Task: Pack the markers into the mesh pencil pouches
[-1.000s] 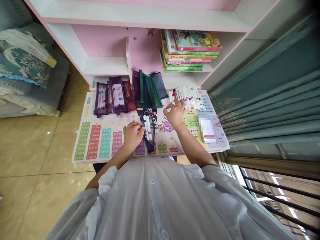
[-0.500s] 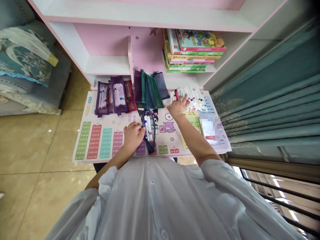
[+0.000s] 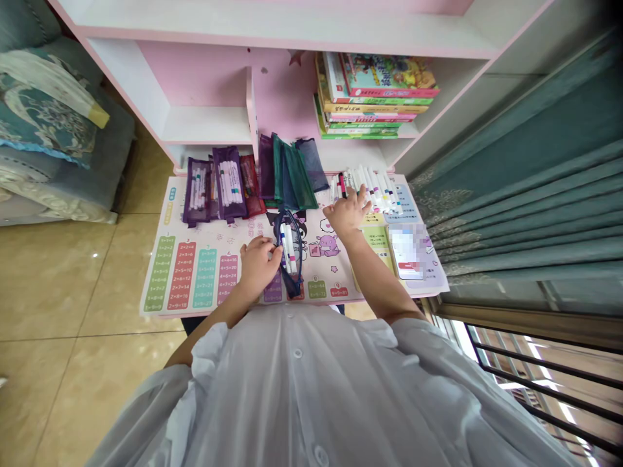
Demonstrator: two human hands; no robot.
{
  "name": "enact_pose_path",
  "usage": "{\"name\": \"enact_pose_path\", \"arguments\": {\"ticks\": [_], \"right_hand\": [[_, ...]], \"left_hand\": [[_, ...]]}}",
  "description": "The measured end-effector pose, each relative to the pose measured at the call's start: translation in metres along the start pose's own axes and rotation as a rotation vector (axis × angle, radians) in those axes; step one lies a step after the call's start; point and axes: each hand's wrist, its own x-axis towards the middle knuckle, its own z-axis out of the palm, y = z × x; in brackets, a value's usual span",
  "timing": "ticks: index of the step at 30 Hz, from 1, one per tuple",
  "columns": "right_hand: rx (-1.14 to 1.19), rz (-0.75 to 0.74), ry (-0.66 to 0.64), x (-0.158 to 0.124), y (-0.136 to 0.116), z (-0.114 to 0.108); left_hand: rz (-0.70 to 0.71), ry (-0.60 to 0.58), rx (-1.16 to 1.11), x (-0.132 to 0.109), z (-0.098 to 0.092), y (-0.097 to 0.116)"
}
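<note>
A dark blue mesh pencil pouch lies unzipped in front of me, its mouth spread, with several white markers inside. At its left edge, my left hand has its fingers curled and its thumb on the rim, gripping it. My right hand reaches to the near side of a row of loose white markers with coloured bands. Its fingers are spread over the nearest ones, and no marker is visible in its grasp. A dark pink marker lies just beyond those fingers.
Filled purple pouches and a red pouch lie at the back left. Flat green pouches sit beside them. A phone rests at the right. Stacked books fill part of the shelf behind the desk mat.
My right hand has shifted very slightly, its fingers still spread by the loose markers. My left hand stays on the pouch edge. The whole view has tilted a little.
</note>
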Motion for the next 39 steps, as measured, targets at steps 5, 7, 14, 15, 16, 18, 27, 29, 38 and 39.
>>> {"name": "enact_pose_path", "arguments": {"ticks": [5,7,14,15,16,18,27,29,38,39], "right_hand": [[0.097,-0.002,0.085,-0.026,-0.002,-0.018],[0.168,-0.010,0.109,-0.037,-0.005,-0.028],[0.416,-0.118,0.091,-0.083,-0.022,-0.058],[0.437,-0.137,0.085,-0.090,-0.025,-0.059],[0.453,-0.157,0.075,-0.097,-0.028,-0.061],[0.471,-0.204,0.046,-0.109,-0.034,-0.061],[0.404,-0.329,-0.076,-0.141,-0.054,-0.053],[0.375,-0.333,-0.103,-0.142,-0.058,-0.052],[0.301,-0.371,-0.170,-0.142,-0.062,-0.042],[0.298,-0.374,-0.171,-0.143,-0.062,-0.041]], "left_hand": [[0.018,0.007,0.012,0.000,0.001,0.000],[0.020,0.014,0.018,0.000,0.001,0.000],[0.009,0.011,0.022,0.000,0.000,-0.001],[0.008,0.013,0.021,0.000,0.000,0.000],[0.006,0.017,0.020,0.000,0.000,0.000],[0.004,0.021,0.016,-0.001,0.000,0.000],[0.001,0.033,0.007,-0.001,0.000,0.000],[0.003,0.039,0.006,0.000,0.001,-0.001],[0.003,0.039,0.008,-0.001,0.000,-0.002],[0.001,0.038,0.009,-0.001,0.000,-0.001]]}}
